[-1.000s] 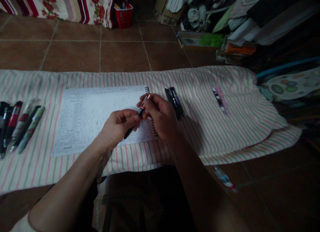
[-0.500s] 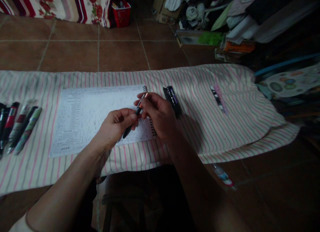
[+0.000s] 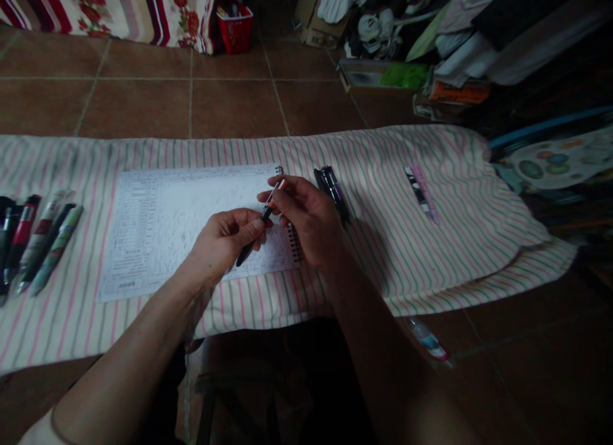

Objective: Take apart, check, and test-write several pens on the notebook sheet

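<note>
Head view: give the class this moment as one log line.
left hand: holds pen; right hand: holds same pen; notebook: beneath both hands

On the tabletop (image 3: pixel 460 253): notebook (image 3: pixel 191 199) in the middle, pen (image 3: pixel 265 211) above it between left hand (image 3: pixel 227 237) and right hand (image 3: pixel 309 218), pen row (image 3: pixel 38 235) at left, pen cluster (image 3: pixel 334 191) just right of the notebook, two pen-like sticks (image 3: pixel 418 193) farther right. On the near-right floor (image 3: pixel 479 330): bottle (image 3: pixel 430 340).

The gripped pen (image 3: pixel 267 211) is black at its lower end, over a white page (image 3: pixel 191 199) flecked with dark strokes. Beneath runs cream cloth (image 3: pixel 431 260) striped pink and grey; well left of the grip I spot a red-and-black pen (image 3: pixel 23 229) and a mottled pale-green pen (image 3: pixel 56 251).
</note>
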`<state>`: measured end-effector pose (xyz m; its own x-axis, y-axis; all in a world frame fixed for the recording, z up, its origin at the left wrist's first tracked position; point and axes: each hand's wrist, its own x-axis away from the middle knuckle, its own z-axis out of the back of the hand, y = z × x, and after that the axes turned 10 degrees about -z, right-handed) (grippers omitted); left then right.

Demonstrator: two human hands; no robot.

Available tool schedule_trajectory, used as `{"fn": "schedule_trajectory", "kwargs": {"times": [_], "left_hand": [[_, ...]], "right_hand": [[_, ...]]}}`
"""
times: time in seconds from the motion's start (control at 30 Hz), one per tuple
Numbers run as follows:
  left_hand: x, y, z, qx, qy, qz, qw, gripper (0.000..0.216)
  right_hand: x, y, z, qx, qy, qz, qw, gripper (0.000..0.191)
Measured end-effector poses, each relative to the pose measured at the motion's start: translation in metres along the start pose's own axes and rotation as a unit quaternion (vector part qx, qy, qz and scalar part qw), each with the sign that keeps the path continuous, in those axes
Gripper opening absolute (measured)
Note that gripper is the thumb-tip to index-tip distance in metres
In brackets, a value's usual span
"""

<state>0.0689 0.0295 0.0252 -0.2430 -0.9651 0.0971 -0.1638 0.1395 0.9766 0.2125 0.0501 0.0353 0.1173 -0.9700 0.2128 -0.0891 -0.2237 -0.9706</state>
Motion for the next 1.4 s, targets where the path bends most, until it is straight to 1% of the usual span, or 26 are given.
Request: {"fn": "schedule_trajectory", "kwargs": {"times": [0.23, 0.4, 0.57, 0.73, 0.87, 1.0, 1.1, 1.27, 1.4], "left_hand": [[0.000, -0.001, 0.002, -0.031, 0.012, -0.023, 0.999, 0.016], [0.000, -0.003, 0.004, -0.063, 0.008, -0.031, 0.998, 0.015], [0.000, 0.000, 0.003, -0.044, 0.010, -0.028, 0.999, 0.015], [0.001, 0.001, 0.003, -0.008, -0.005, -0.011, 1.000, 0.015], [0.000, -0.001, 0.004, -0.005, -0.010, -0.009, 1.000, 0.016], [-0.001, -0.002, 0.005, -0.044, -0.017, -0.020, 0.999, 0.018], [-0.002, -0.001, 0.005, -0.071, -0.020, -0.023, 0.997, 0.018], [-0.004, 0.004, 0.005, -0.114, -0.006, -0.039, 0.993, 0.016], [-0.004, 0.003, 0.006, -0.153, -0.024, -0.042, 0.987, 0.016]], "right_hand": [[-0.002, 0.000, 0.002, 0.014, -0.007, 0.007, 1.000, 0.016], [-0.003, 0.003, 0.004, 0.021, -0.009, 0.019, 1.000, 0.019], [-0.004, 0.002, 0.004, 0.021, -0.010, 0.022, 0.999, 0.021], [-0.003, 0.003, 0.004, 0.010, -0.028, 0.014, 0.999, 0.023], [-0.005, 0.007, 0.006, 0.034, -0.021, 0.031, 0.999, 0.024], [-0.008, 0.008, 0.010, 0.066, -0.010, 0.054, 0.996, 0.027], [-0.009, 0.006, 0.012, 0.083, -0.017, 0.067, 0.994, 0.028], [-0.008, 0.004, 0.015, 0.086, -0.011, 0.054, 0.995, 0.024], [-0.006, 0.003, 0.020, 0.109, -0.024, 0.052, 0.992, 0.022]]}}
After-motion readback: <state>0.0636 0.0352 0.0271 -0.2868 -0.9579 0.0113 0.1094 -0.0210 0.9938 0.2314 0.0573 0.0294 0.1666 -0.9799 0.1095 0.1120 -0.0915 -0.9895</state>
